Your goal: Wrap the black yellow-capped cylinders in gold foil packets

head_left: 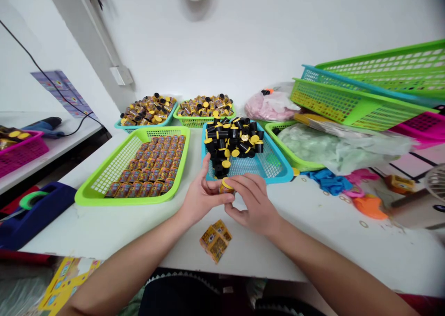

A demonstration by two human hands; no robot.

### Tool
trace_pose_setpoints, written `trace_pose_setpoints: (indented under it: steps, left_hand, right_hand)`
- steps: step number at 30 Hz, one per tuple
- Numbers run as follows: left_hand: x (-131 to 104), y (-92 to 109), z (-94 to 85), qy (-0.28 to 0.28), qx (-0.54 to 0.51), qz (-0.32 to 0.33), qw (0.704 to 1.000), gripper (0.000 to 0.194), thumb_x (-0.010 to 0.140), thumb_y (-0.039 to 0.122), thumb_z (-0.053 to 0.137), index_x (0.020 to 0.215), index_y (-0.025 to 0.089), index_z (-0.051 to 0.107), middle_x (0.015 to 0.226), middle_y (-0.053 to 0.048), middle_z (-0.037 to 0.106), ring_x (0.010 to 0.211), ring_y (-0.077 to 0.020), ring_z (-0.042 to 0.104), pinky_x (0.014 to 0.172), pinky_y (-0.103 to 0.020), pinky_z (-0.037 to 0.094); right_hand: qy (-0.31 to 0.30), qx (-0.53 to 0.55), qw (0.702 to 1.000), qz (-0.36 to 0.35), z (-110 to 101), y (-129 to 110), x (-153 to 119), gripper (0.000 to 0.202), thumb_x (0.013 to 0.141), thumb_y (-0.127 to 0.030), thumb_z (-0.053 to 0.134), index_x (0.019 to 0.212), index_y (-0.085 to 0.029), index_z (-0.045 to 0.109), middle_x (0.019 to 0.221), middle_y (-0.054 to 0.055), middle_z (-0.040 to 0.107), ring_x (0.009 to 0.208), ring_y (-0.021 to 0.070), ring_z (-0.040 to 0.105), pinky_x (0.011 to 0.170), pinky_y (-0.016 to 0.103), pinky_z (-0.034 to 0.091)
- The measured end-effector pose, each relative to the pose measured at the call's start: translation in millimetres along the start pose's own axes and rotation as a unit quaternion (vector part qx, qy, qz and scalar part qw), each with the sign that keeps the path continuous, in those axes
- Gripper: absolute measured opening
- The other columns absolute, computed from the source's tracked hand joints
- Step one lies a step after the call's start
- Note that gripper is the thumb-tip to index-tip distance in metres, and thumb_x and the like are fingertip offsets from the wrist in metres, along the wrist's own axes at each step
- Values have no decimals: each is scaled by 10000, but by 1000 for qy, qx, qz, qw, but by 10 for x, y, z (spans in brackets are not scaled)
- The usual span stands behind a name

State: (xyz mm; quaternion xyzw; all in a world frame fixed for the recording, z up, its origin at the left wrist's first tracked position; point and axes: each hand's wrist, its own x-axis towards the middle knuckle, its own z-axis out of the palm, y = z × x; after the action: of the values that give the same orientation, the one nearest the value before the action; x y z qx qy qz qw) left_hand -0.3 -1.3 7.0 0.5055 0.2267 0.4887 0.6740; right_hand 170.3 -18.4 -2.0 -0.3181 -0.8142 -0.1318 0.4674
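Observation:
A small canister with a yellow lid (226, 185) is between my two hands, above the white table. My left hand (205, 191) grips it from the left, with the index finger pointing up. My right hand (252, 200) has its fingers closed on the lid side. A yellow printed wrap shows on the canister's side, mostly hidden by fingers. Just below lie several flat yellow printed sleeves (216, 240). Beyond my hands, a blue basket (278, 167) holds a heap of black canisters (234, 140) with yellow lids. Rows of wrapped canisters (153, 165) fill much of the green basket (83, 193) at left.
Two baskets of mixed canisters (149, 110) stand against the wall. At right are stacked baskets (365, 107), plastic bags (313, 144), blue cloth-like scraps (328, 180) and a small fan (417, 200). A blue tape dispenser (45, 214) sits at far left.

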Motion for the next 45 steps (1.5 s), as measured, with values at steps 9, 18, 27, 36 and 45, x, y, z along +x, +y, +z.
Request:
trace_pose_setpoints:
  steps: [9, 18, 27, 36, 45]
  left_hand:
    - [-82, 48, 65, 23, 33, 37, 999, 1353, 739, 240, 846, 1534, 261, -249, 836, 20, 780, 640, -103, 689, 679, -230, 588]
    - [-125, 64, 53, 72, 372, 179, 908, 510, 764, 285, 819, 1245, 204, 672, 1043, -53, 776, 919, -175, 729, 886, -282, 585]
    - [-101, 1120, -652, 207, 568, 145, 784, 363, 791, 396, 771, 1085, 202, 684, 993, -58, 761, 848, -191, 736, 771, -282, 600]
    - [911, 1566, -2199, 327, 710, -118, 613, 317, 900, 253, 672, 1176, 112, 603, 1063, -95, 696, 949, -210, 686, 869, -398, 565]
    - [1073, 1415, -2205, 271, 755, -150, 578, 314, 946, 349, 621, 1197, 159, 619, 1207, -94, 638, 1054, -227, 643, 902, -436, 554]
  right_hand:
    - [12, -37, 997, -65, -16, 26, 33, 511, 797, -169, 654, 1285, -252, 528, 1035, 37, 756, 943, 254, 657, 873, 448, 437]
    - [28, -90, 990, -108, 6, 93, -3, 473, 799, -164, 714, 1240, -214, 548, 998, 67, 707, 966, 232, 621, 944, 460, 475]
    - [-2, -169, 984, -55, 129, 395, -37, 481, 834, -339, 716, 1268, -201, 563, 1234, 143, 618, 1137, 323, 556, 977, 537, 456]
    - [-31, -140, 985, -99, 222, 489, -136, 324, 899, -286, 658, 1222, -258, 645, 1122, 23, 741, 1032, 222, 629, 978, 407, 403]
    - [-48, -114, 982, -139, 171, 559, -174, 302, 930, -239, 618, 1229, -243, 659, 1097, -9, 758, 978, 172, 650, 960, 353, 406]
